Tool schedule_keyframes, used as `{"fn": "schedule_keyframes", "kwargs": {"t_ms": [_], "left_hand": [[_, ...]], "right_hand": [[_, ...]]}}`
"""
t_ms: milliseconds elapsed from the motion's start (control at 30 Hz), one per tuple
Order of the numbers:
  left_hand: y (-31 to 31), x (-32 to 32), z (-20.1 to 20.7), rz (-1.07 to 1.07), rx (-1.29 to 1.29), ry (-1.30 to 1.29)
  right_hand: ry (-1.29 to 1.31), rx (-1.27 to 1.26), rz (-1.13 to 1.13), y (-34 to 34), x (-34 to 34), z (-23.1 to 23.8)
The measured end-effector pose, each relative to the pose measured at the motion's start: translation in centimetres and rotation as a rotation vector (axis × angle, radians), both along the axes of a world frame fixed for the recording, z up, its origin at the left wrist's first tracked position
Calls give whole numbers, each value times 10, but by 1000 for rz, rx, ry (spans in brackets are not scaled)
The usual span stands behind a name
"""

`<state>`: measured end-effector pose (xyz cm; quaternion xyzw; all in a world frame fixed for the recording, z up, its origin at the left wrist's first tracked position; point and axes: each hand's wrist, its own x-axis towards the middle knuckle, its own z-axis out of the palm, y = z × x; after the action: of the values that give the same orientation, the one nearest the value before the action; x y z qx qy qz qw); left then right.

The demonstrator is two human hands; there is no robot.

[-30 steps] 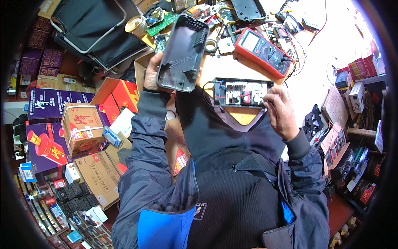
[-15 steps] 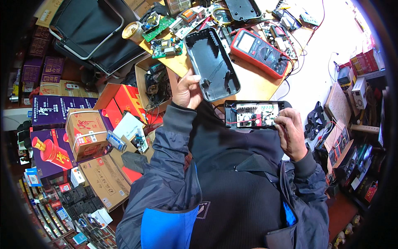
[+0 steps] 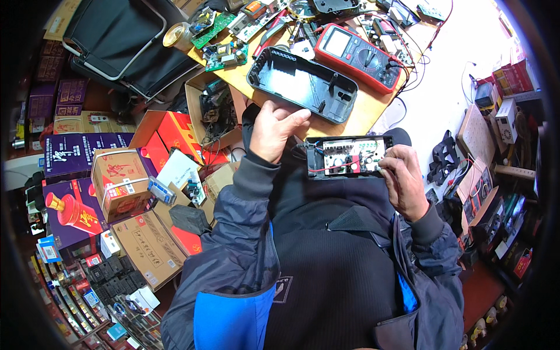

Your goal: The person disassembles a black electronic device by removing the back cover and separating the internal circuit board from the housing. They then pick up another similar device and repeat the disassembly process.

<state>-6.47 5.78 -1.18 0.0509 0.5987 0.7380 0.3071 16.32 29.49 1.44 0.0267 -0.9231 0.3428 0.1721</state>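
A black plastic case half point(image 3: 318, 79), hollow side up, slants over the table's near edge. My left hand point(image 3: 274, 131) grips its near edge, the thumb along the rim and the fingertips hidden. Closer to my body, above my lap, is the other black case half point(image 3: 311, 158) with a circuit board point(image 3: 366, 158) inside. A red wire point(image 3: 332, 170) crosses that board. My right hand point(image 3: 406, 182) pinches the right end of this case, its fingers curled at the corner.
Beyond the case half, a red multimeter point(image 3: 359, 58) with leads lies on the wooden table point(image 3: 256, 96). Green circuit boards point(image 3: 224, 55) and loose parts crowd the table's far left. Cardboard boxes point(image 3: 146, 248) stand to my left; a folding chair point(image 3: 119, 44) is at the far left.
The case half in my left hand has turned from steep to nearly crosswise and moved slightly left. The case with the board has shifted a little left along with my right hand.
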Motion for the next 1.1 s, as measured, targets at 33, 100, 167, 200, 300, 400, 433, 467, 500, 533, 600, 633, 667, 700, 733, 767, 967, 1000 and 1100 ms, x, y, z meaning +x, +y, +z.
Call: {"fn": "schedule_keyframes", "kwargs": {"t_ms": [33,100,167,200,300,400,433,467,500,533,600,633,667,700,733,767,967,1000,1100], "left_hand": [[-5,2,3,25,1,-45],[-21,7,12,-22,-69,21],[-36,20,19,-85,-211,186],[-45,25,23,-234,-273,235],[-55,39,29,-458,-361,706],[-52,43,28,-417,-433,793],[-51,44,28,-400,-447,766],[-49,45,28,-384,-458,742],[-48,45,28,-369,-470,712],[-47,45,27,-342,-467,731],[-47,45,27,-289,-465,755],[-47,44,27,-287,-479,732],[-48,43,26,-290,-461,708],[-49,41,26,-291,-444,685],[-50,40,26,-291,-422,663],[-52,39,25,-294,-416,637],[-57,36,28,-293,-349,557],[-56,37,29,-296,-340,557],[-54,39,32,-296,-292,540]], "right_hand": [[4,-3,-2,0,0,-1],[10,-21,-2,-1,0,-3],[10,-8,-7,-2,0,-6],[0,-26,-10,-2,0,-8],[9,-1,-22,-4,-1,-13],[28,5,-25,-7,-4,-18],[30,-10,-32,-7,-5,-19],[35,-2,-25,-7,-6,-20],[38,-10,-25,-9,-8,-21],[50,-26,-20,-10,-10,-22],[57,-13,-29,-12,-15,-23],[66,-9,-27,-13,-18,-24],[70,-17,-28,-14,-21,-24],[75,-23,-30,-16,-23,-25],[88,-14,-25,-17,-25,-25],[95,-17,-24,-18,-26,-25],[90,-12,-26,-19,-29,-23],[94,-22,-26,-19,-29,-23],[82,-38,-29,-19,-29,-23]]}}
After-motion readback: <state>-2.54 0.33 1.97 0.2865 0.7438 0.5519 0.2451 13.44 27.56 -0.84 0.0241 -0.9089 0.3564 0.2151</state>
